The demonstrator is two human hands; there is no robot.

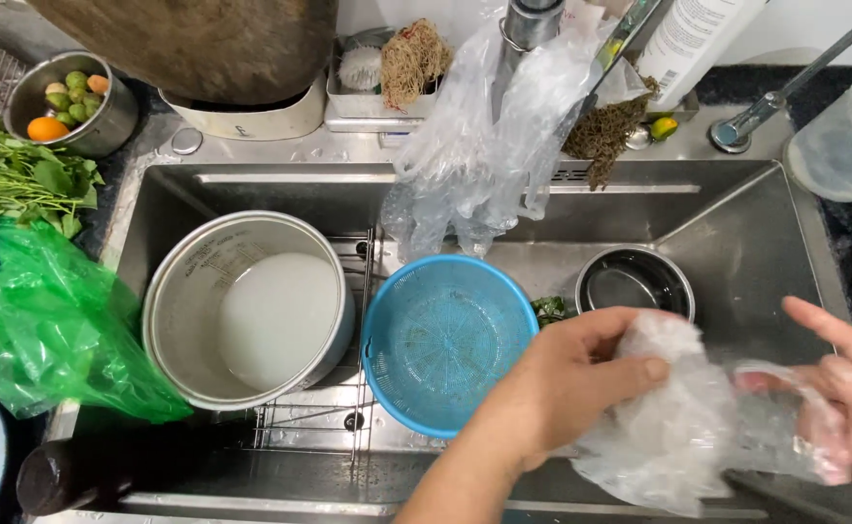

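Over the right part of a steel sink (736, 243), my left hand (562, 378) grips a crumpled clear plastic glove or bag (673, 427). My right hand (848, 388) is inside or behind the other end of the same plastic, fingers spread. A blue plastic colander (445, 340) stands empty in the sink just left of my left hand. A small steel bowl (634, 281) sits behind the plastic.
A metal cooker pot (251, 311) with cloudy white water rests on a wire rack at the sink's left. Clear plastic gloves (494, 146) hang from the tap. On the left counter lie a green bag (47, 330), leafy greens (18, 180) and a bowl of small fruit (71, 97).
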